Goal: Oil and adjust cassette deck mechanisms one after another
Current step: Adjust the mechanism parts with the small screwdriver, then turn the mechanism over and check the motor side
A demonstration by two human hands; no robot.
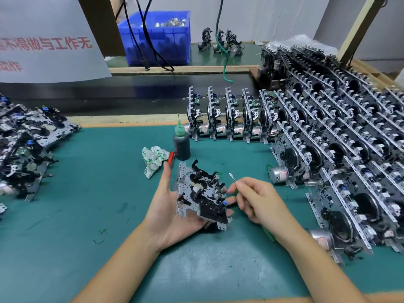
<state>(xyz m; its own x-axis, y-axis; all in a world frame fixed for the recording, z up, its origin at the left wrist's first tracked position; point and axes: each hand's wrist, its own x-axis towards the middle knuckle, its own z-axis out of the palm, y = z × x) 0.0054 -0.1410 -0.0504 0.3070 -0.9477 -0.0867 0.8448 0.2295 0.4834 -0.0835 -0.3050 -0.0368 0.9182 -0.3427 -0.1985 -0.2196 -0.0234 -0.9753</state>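
Over green mat [87,215]; left hand [175,215] grips mechanism [201,193]; right hand [258,197] pinches swab [232,177]

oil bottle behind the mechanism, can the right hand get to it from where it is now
Probably yes. The oil bottle stands upright on the mat with open space on its right side. But the right hand pinches a thin swab, so it could dip but not easily grasp, and the held mechanism lies partly between.

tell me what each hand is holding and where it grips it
Left hand cradles a cassette deck mechanism from beneath, thumb by its left edge. Right hand pinches a thin swab-like tool low on its stem, tip free.
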